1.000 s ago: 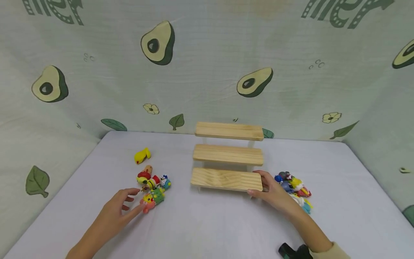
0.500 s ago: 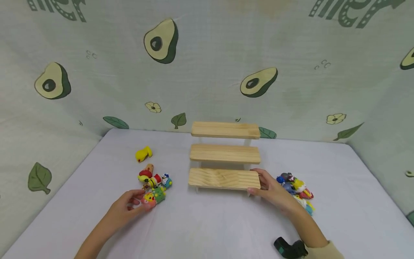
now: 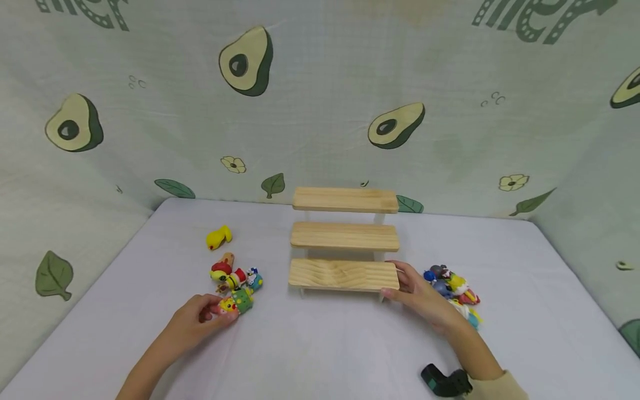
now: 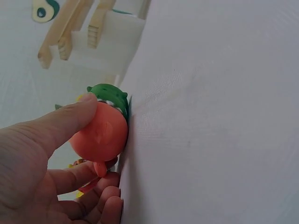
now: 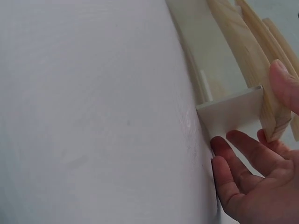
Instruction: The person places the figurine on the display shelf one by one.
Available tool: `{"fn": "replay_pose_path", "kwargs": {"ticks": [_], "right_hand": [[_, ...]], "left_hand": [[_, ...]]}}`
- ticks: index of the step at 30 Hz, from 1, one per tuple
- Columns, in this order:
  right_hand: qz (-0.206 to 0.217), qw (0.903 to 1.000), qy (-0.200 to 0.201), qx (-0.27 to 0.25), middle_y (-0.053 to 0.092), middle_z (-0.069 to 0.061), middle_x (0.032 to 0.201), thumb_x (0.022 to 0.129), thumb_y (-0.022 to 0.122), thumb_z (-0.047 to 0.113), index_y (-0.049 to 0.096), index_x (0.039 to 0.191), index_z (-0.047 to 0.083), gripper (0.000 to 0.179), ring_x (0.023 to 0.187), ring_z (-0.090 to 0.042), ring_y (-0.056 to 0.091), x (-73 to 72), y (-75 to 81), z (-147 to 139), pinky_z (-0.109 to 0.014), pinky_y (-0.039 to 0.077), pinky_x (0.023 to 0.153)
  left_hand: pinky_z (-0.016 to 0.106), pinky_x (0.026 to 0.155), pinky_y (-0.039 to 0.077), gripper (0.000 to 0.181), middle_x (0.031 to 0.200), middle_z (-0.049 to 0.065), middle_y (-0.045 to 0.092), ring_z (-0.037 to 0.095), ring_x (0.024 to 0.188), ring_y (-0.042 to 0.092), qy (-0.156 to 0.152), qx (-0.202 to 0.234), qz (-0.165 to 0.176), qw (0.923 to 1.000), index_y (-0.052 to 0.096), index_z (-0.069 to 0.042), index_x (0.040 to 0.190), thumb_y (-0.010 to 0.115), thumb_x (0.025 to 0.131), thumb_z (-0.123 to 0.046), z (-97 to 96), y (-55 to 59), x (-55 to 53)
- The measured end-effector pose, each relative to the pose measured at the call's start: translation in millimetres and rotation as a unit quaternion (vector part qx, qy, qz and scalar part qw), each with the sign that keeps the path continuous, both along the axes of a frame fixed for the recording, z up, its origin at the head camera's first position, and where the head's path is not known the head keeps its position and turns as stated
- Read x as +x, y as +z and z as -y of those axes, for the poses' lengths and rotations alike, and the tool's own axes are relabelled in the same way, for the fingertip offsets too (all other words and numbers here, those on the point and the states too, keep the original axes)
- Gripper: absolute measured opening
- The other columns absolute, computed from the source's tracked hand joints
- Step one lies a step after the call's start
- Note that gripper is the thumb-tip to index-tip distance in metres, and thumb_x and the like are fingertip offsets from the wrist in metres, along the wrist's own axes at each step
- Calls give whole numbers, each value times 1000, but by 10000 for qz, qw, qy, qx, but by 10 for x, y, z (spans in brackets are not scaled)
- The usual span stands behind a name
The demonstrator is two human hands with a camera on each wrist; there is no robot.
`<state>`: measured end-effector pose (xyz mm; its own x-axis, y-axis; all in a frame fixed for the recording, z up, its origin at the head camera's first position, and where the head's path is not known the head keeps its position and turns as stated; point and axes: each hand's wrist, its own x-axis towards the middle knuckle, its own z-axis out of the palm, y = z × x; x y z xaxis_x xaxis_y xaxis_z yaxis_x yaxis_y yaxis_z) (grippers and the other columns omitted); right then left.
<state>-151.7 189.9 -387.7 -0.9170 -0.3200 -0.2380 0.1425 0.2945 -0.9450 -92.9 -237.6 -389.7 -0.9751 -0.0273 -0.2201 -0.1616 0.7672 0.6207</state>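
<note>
Well, coral toy (image 4: 103,135) within left grip (image 3: 195,321).

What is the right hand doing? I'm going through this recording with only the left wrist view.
Observer: In the head view, the right hand holds the right end of the lowest wooden board of the three-tier stand.

Operator: Does anything lie past the stand, on that hand's side?

Observer: Yes, a cluster of small figurines lies to the right of the stand, next to the right forearm.
</note>
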Motion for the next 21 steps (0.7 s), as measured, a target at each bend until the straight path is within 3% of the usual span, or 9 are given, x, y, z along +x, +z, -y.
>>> {"fn": "replay_pose_path", "kwargs": {"ticks": [9, 21], "right_hand": [[68, 10000, -70, 2, 36, -19, 144, 85, 67, 26, 23, 143, 10, 75, 127, -31, 42, 7, -6, 3, -40, 39, 97], [25, 9999, -142, -9, 38, -19, 143, 85, 67, 25, 23, 142, 9, 74, 126, -30, 42, 17, 12, 22, -35, 40, 94]], "left_hand": [[21, 61, 36, 55, 84, 1, 50, 12, 79, 44, -44, 165, 47, 9998, 56, -6, 117, 71, 78, -43, -3, -15, -7], [20, 63, 40, 55, 83, 0, 54, 11, 77, 48, 60, 182, 4, 9998, 56, -11, 115, 74, 75, -44, -7, 42, 13]]}}
